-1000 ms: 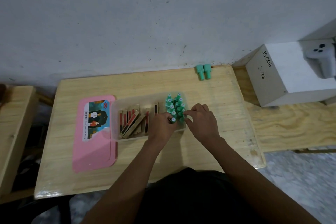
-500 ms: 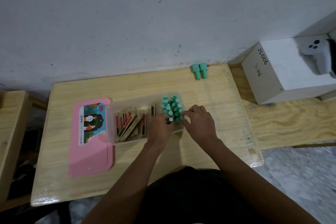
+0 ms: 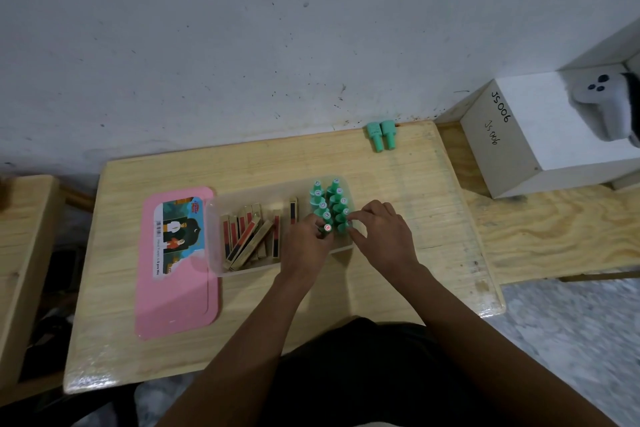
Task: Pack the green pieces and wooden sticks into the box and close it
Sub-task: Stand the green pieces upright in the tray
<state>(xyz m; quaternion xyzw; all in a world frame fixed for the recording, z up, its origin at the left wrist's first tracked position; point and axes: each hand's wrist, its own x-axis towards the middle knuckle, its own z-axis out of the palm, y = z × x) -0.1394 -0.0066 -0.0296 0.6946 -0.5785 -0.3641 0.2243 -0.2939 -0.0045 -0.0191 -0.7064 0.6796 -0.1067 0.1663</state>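
Note:
A clear plastic box sits mid-table. Wooden sticks with red and dark stripes lie in its left half. Several green pieces stand upright in two rows in its right end. My left hand pinches a green piece with a red-marked top at the near end of the left row. My right hand pinches a green piece at the near end of the right row. Two more green pieces lie at the table's far edge by the wall. The pink lid lies flat left of the box.
The wooden table stands against a white wall. A white box marked JS006 with a white controller on it sits on a plywood bench at the right. Another wooden surface lies to the left.
The view has drifted a little. Both hands stay at the near end of the green rows, with only small finger shifts.

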